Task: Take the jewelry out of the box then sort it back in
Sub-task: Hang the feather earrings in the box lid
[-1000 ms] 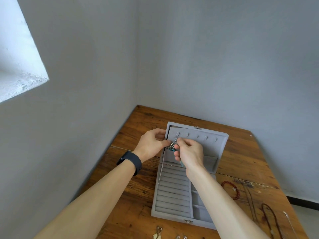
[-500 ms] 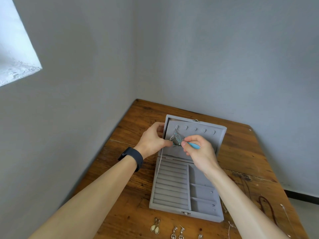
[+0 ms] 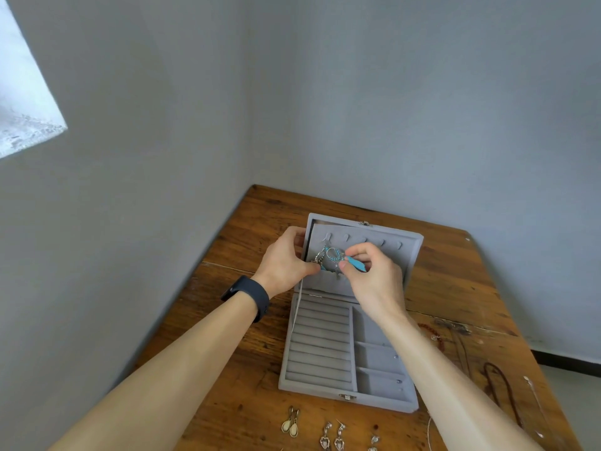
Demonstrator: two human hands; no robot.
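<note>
Sorting looks like it has only just begun. The left hand (image 3: 286,258) grips the side of the gray jewelry box (image 3: 383,398) lid (image 3: 409,252), with its thumb by a silver chain. The right hand (image 3: 374,281) pinches a blue feather earring (image 3: 354,263) up near the little hooks in the lid. The box's slots look bare, so I think most of the job is left. Cream drop earrings (image 3: 290,426), silver earrings (image 3: 332,437), a dark necklace (image 3: 500,385) and red beads (image 3: 435,333) lie on the wooden table (image 3: 247,405).

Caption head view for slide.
Left hand and right hand hold turquoise earrings at box lid; more earrings on table.
</note>
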